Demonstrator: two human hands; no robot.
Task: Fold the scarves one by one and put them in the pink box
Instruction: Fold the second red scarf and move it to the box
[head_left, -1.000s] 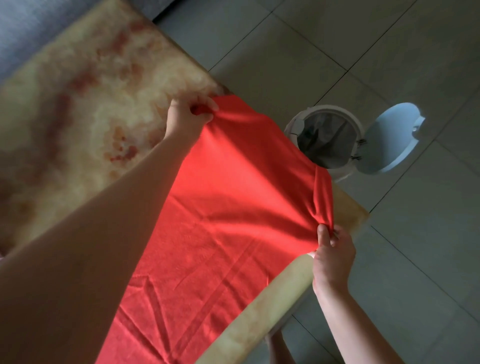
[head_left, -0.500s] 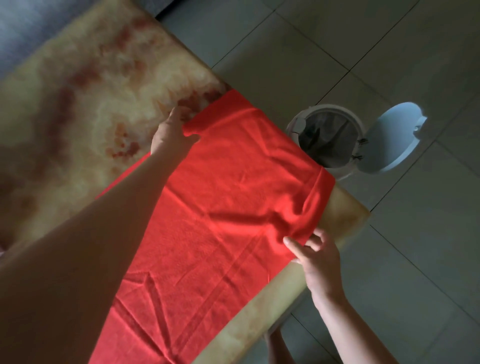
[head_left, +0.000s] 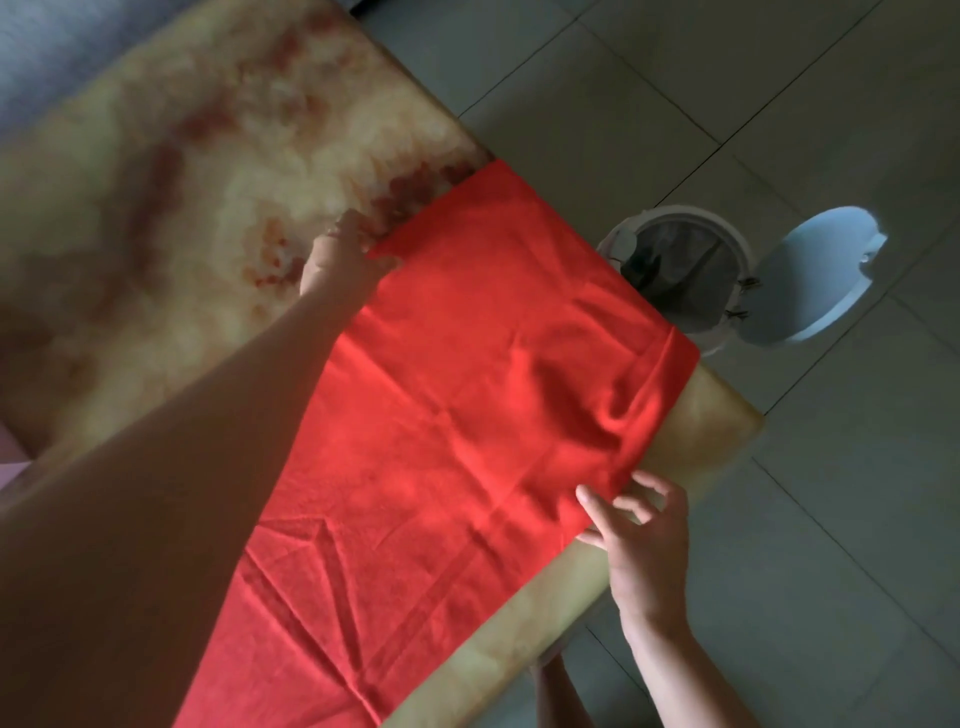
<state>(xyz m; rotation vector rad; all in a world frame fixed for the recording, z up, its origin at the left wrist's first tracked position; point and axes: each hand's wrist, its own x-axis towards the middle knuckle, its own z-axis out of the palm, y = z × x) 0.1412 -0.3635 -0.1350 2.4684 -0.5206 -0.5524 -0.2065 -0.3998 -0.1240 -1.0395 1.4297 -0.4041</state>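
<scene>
Head view: creased red scarf (head_left: 467, 415) lies spread across table (head_left: 182, 182).

The scene is dim and muted, and no lamp or window is in view. A brighter patch lies across the middle of the red scarf (head_left: 467, 415), and the folds near its right edge hold dark creases. The left forearm (head_left: 156, 493), close to the lens and stretched large, sits in deep shadow and looks soft. The table (head_left: 156, 208) pattern smears toward the far left. The white bin lid (head_left: 821, 275) shows pale, without glare.
</scene>
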